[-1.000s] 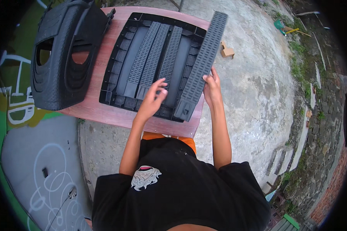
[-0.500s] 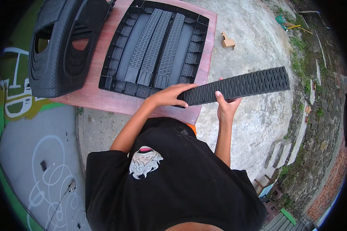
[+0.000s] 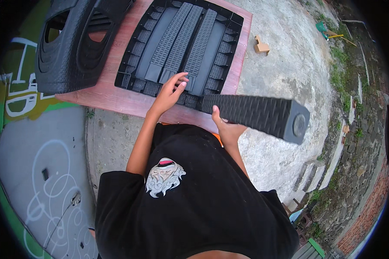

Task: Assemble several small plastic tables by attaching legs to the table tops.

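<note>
- From my remote seat, I see the right hand (image 3: 230,131) closed around a long black plastic bar with a woven texture (image 3: 255,114); the thumb lies along its near side, and the other fingers are mostly hidden.
- The left hand (image 3: 170,94) is loosely open, fingers half curled and thumb apart, and I see nothing in its hold. It overlaps the near edge of the tray in my view; I cannot tell whether it touches.
- The held bar lies sideways across my view, its blunt end with a pale round disc toward me on the right. The other end reaches the near right corner of the tray, though I cannot tell whether it makes contact.
- Beyond the hands I have a black rectangular plastic tray with a ribbed rim (image 3: 149,88).
- Inside it, three dark grey woven-textured bars (image 3: 184,43) lie lengthwise, side by side, with a wider gap before the rightmost one.
- The tray rests on a reddish wood-grained surface (image 3: 110,101).
- To its left on the surface, I see a large black moulded plastic shell with rounded openings (image 3: 73,56).
- Below the hands is a black T-shirt (image 3: 229,203) with a white and pink print (image 3: 164,178).
- Farther right, a small brown cardboard piece (image 3: 261,45) lies on the grey concrete floor (image 3: 289,73).
</note>
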`<state>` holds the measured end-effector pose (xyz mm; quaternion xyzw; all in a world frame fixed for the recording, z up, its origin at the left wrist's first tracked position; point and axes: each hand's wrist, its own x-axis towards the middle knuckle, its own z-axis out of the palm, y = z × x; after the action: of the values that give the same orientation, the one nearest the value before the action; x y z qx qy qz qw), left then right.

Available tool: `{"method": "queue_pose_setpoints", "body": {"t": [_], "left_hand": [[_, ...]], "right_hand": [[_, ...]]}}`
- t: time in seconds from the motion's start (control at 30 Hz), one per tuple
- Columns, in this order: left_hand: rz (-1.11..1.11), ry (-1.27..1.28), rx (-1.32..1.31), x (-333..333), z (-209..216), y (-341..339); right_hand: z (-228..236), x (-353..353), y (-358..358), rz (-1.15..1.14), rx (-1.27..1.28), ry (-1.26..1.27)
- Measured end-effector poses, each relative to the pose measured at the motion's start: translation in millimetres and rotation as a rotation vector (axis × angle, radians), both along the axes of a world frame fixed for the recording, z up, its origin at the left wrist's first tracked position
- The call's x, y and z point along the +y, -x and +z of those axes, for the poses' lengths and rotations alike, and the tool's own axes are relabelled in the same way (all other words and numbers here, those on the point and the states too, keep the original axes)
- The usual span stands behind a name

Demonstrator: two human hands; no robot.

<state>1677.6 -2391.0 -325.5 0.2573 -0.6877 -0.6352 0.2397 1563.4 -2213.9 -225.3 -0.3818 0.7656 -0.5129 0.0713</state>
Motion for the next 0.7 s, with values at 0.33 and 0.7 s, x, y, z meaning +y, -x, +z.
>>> {"method": "queue_pose_setpoints", "body": {"t": [0.33,0.7], "left_hand": [[-0.070,0.087,0.014,10,18,0],[-0.397,0.208,0.236,3,90,33]], "right_hand": [[10,4,55,0.538,-0.008,-0.046],[31,-29,88,0.880,-0.205,-0.057]]}}
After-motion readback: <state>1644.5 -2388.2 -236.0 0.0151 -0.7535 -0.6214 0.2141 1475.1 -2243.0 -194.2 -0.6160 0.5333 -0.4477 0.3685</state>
